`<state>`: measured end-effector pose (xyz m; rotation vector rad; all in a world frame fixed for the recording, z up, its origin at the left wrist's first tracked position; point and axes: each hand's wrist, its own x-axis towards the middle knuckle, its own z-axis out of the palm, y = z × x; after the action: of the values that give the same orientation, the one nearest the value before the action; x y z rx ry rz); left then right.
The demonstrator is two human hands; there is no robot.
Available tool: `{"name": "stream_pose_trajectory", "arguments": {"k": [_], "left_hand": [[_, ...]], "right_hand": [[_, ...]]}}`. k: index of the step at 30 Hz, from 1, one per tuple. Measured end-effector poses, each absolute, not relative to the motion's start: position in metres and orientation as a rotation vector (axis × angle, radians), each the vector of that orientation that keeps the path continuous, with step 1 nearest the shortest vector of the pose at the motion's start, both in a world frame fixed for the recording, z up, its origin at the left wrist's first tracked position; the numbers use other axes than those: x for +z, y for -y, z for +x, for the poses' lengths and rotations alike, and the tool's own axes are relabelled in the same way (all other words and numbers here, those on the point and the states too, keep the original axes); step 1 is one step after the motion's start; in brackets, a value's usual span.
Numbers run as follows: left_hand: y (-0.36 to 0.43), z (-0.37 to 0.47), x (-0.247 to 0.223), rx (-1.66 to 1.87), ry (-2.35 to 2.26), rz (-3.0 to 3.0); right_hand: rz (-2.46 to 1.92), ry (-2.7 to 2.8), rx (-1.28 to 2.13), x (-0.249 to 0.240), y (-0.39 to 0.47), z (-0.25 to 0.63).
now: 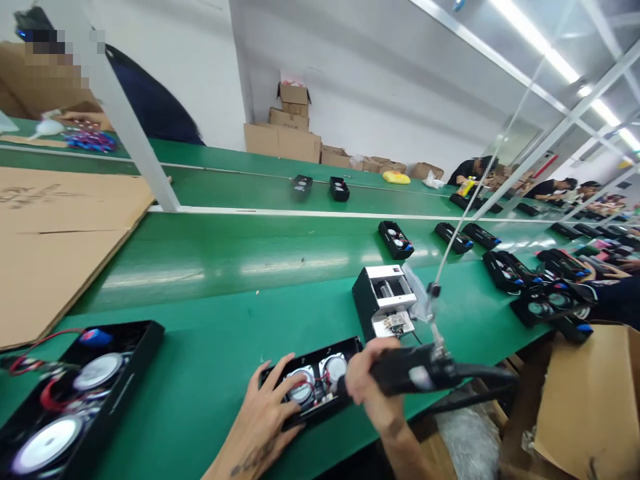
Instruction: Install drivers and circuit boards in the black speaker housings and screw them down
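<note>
Low in the head view, a black speaker case [327, 413] lies on the green bench with its inside facing up. Two round silver speaker drivers and red wires show in it. My left hand [273, 403] grips its left end, fingers over the far wall and thumb at the near side. Closed around a black electric screwdriver [415, 370] is my right hand [367, 380], at the case's right end. The tool lies nearly level, hung from a cord; its tip is hidden near the case. Behind the case stands a black-and-white screw feeder [383, 300].
A larger-looking open speaker case [110, 387] lies at the left, beside a cardboard sheet [60, 240]. Several cases, including one speaker case [396, 240], sit along the green conveyor. Cardboard boxes [590, 400] stand below the bench at right. Co-workers sit farther right.
</note>
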<state>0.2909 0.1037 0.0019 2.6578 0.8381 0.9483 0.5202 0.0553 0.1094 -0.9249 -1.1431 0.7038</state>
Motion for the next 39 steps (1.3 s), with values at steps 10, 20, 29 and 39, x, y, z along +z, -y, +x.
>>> {"name": "stream_pose_trajectory", "arguments": {"k": [10, 20, 29, 39], "left_hand": [[-0.089, 0.281, 0.011, 1.147, -0.861, 2.636], [-0.081, 0.318, 0.019, 0.653, -0.980, 2.869], [-0.074, 0.322, 0.022, 0.701, -0.959, 2.786], [-0.073, 0.322, 0.021, 0.665, -0.939, 2.826]], "right_hand": [[-1.246, 0.821, 0.135, 0.120, -0.111, 0.650], [-1.083, 0.994, 0.648, 0.108, -0.072, 0.619], [-0.691, 1.046, 0.850, 0.102, -0.037, 0.531], [-0.712, 0.998, 0.880, 0.087, -0.043, 0.523]]}}
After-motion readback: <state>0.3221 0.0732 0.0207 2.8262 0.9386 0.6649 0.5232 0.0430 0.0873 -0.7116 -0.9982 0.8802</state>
